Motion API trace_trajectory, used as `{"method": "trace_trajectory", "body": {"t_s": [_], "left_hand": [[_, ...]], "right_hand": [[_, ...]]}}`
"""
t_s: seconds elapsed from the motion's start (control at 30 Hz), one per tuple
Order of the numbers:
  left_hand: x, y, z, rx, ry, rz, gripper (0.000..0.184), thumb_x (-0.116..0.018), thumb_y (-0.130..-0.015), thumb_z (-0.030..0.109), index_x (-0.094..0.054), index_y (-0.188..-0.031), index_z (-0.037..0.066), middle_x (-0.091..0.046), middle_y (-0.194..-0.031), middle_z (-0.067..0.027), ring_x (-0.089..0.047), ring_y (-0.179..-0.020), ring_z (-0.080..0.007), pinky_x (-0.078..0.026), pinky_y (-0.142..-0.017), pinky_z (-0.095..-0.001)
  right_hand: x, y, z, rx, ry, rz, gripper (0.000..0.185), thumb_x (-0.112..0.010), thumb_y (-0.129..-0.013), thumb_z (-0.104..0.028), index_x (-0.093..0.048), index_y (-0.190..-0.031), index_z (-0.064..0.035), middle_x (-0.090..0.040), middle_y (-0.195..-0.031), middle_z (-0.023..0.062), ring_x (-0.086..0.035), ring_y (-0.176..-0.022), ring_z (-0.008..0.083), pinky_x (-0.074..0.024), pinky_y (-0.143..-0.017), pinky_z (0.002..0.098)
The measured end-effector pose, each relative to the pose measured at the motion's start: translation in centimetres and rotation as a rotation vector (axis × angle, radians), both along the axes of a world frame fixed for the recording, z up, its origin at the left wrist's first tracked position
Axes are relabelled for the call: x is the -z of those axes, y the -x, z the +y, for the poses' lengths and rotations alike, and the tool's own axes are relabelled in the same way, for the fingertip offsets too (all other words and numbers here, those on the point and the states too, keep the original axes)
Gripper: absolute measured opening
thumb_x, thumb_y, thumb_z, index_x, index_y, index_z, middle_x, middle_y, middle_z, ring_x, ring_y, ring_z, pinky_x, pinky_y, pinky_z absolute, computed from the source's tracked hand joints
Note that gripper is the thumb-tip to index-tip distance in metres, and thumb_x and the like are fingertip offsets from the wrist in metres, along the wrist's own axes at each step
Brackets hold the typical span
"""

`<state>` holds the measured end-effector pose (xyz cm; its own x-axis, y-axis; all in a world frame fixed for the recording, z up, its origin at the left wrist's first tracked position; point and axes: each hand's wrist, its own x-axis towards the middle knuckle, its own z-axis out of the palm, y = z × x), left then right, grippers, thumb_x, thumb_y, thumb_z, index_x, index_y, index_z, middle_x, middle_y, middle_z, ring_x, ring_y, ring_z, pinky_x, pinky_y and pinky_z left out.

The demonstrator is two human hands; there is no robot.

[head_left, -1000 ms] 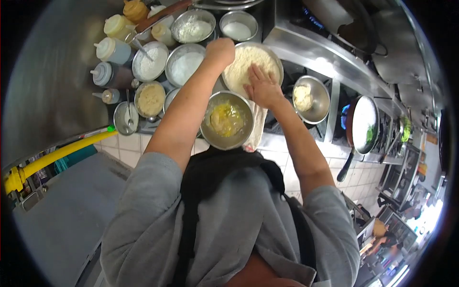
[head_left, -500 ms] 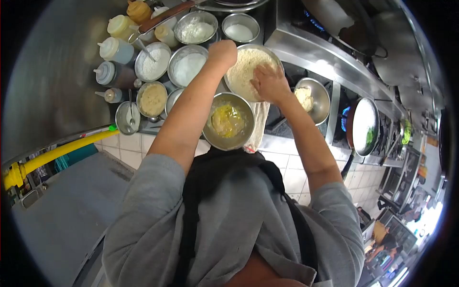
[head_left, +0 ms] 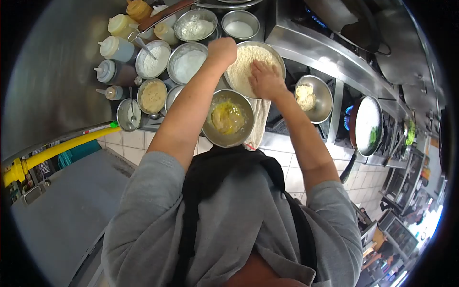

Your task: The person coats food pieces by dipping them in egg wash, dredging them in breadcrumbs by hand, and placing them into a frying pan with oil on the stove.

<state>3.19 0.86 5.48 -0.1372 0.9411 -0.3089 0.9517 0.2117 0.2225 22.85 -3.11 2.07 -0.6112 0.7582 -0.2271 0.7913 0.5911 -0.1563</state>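
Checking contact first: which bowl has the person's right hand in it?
The large bowl of cream-coloured powder, just beyond the bowl of yellow liquid. The right hand lies on its powder; no other bowl has a hand inside.

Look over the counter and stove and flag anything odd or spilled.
The handle of the frying pan juts past the stove's front edge over the floor, where it might get bumped. The bowl of yellow mix seems to overhang the counter edge too. No clear spill shows.
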Motion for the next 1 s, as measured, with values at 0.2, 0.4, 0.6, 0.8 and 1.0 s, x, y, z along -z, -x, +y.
{"method": "trace_trajectory", "body": {"t_s": [0.2,0.4,0.6,0.8,1.0], "left_hand": [[0.8,0.1,-0.1,0.018,-0.007,0.011,0.024,-0.059,-0.082,0.008,-0.075,-0.099,0.002,-0.070,-0.107,-0.0199,-0.069,-0.101,-0.0338,-0.055,-0.085,-0.0427],[0.5,0.1,0.3,0.037,0.035,0.030,0.022,-0.061,-0.081,0.008,-0.075,-0.097,0.002,-0.071,-0.106,-0.0185,-0.070,-0.099,-0.0322,-0.055,-0.082,-0.0422],[0.5,-0.1,0.1,0.018,0.002,0.047,0.023,-0.059,-0.081,0.007,-0.075,-0.098,0.004,-0.072,-0.106,-0.0169,-0.070,-0.099,-0.0306,-0.053,-0.085,-0.0436],[-1.3,-0.3,-0.6,0.130,-0.060,0.138,0.022,-0.060,-0.084,0.017,-0.075,-0.096,0.006,-0.073,-0.098,-0.0152,-0.070,-0.093,-0.0292,-0.045,-0.090,-0.0474],[-8.6,2.0,-6.6,0.130,-0.501,-0.137,0.037,-0.066,-0.085,0.043,-0.072,-0.100,0.010,-0.072,-0.087,-0.0117,-0.069,-0.081,-0.0319,-0.053,-0.072,-0.0424]], "right_hand": [[0.9,-0.8,0.3,-0.004,-0.056,-0.019,0.049,-0.040,-0.101,-0.035,-0.046,-0.142,-0.0090,-0.041,-0.152,0.0061,-0.034,-0.143,0.0240,-0.0242,-0.115,0.0546],[1.7,-1.5,0.4,-0.091,-0.378,0.162,0.042,-0.059,-0.088,-0.028,-0.060,-0.125,-0.0072,-0.057,-0.132,0.0084,-0.053,-0.123,0.0282,-0.0368,-0.106,0.0502],[-2.2,0.8,-0.5,-0.013,-0.087,0.014,0.036,-0.063,-0.080,-0.025,-0.066,-0.113,-0.0106,-0.060,-0.121,0.0110,-0.058,-0.112,0.0279,-0.0434,-0.100,0.0465],[0.7,1.1,2.0,-0.010,-0.229,0.048,0.027,-0.061,-0.081,-0.022,-0.070,-0.104,-0.0115,-0.069,-0.093,0.0094,-0.067,-0.090,0.0292,-0.0509,-0.081,0.0418],[-2.0,-3.3,3.8,0.508,0.651,0.831,0.025,-0.063,-0.088,-0.022,-0.071,-0.104,-0.0041,-0.072,-0.088,0.0057,-0.066,-0.074,0.0157,-0.0514,-0.066,0.0305]]}}
